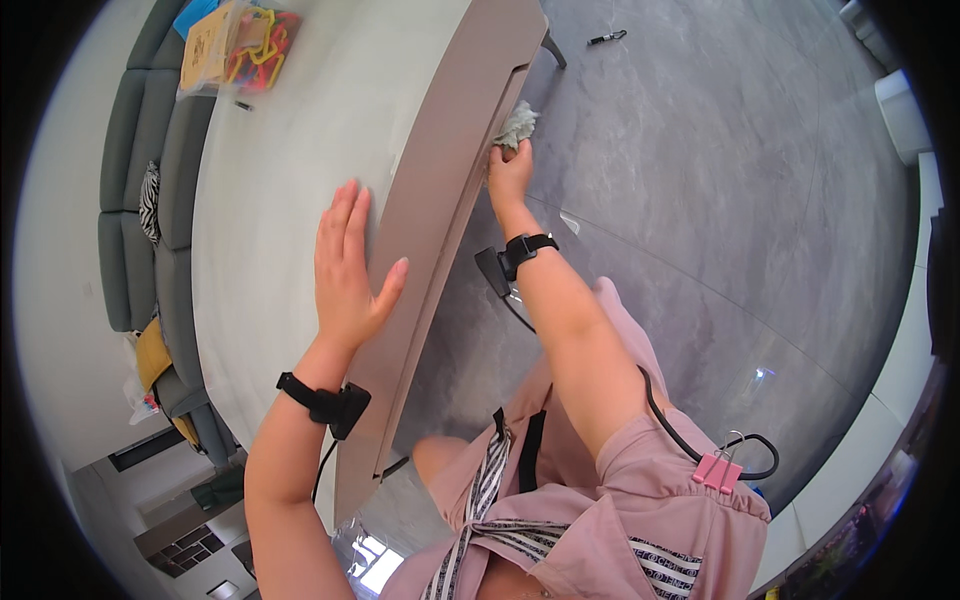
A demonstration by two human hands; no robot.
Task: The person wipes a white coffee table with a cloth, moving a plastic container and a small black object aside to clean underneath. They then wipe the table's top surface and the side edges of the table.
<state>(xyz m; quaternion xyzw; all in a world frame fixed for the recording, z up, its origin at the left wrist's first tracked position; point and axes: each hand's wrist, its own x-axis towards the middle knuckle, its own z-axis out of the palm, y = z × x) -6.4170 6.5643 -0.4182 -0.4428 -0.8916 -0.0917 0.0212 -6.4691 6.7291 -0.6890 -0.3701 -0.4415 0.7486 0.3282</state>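
One crumpled grey-green cloth (516,127), at 12 o'clock in view, is pressed against the taupe side edge of the table (430,240); right hand (509,176) has fingers curled shut around it. Left hand (347,270) at 9 o'clock of the cloth lies flat on the pale tabletop, fingers spread straight, thumb over the edge, holding nothing. One bag of coloured toys (236,45) at 11 o'clock, one dark pen (606,38) on the floor at 1 o'clock, grey sofa (150,200) beyond.

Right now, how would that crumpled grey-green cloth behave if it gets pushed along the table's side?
The crumpled grey-green cloth looks limp and bunched, so it would probably fold rather than slide stiffly. It seems light, pinched by the right hand alone. Pressed against the brown table side, it likely drags without slipping.
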